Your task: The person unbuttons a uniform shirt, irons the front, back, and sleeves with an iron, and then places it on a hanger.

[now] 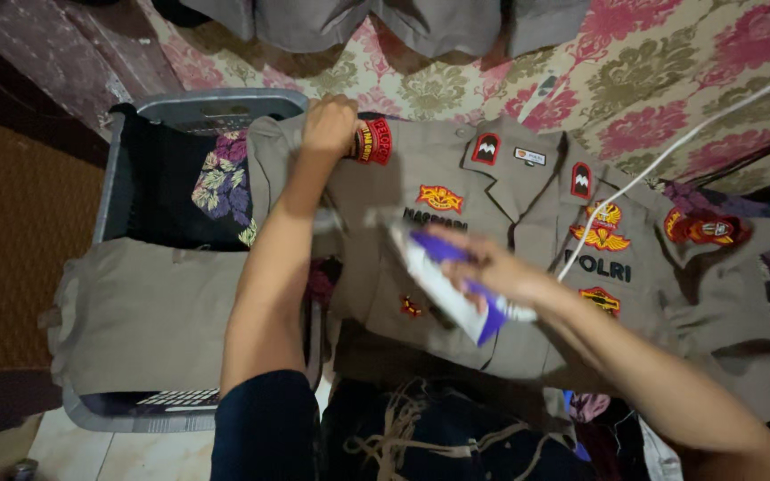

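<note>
A person's right hand (496, 272) grips the handle of a white and purple electric iron (443, 281), pressing it on the front of a khaki uniform shirt (492, 294) spread flat over a floral pink and beige cloth (652, 80). The left hand (330, 125) is closed in a fist on the shirt's shoulder, just beside a red curved shoulder patch (373, 141). Beyond the right hand lie two red collar tabs (486, 149), a small white oblong name tag (530, 156) and an orange chest badge (439, 198); to its right sit gold wing emblems (601, 227) and a red sleeve patch (704, 228). A white power cord (670, 147) runs from the iron toward the upper right. Left of the left arm, a grey plastic laundry basket (216, 107) holds dark clothes, with folded khaki fabric (149, 316) across it.
</note>
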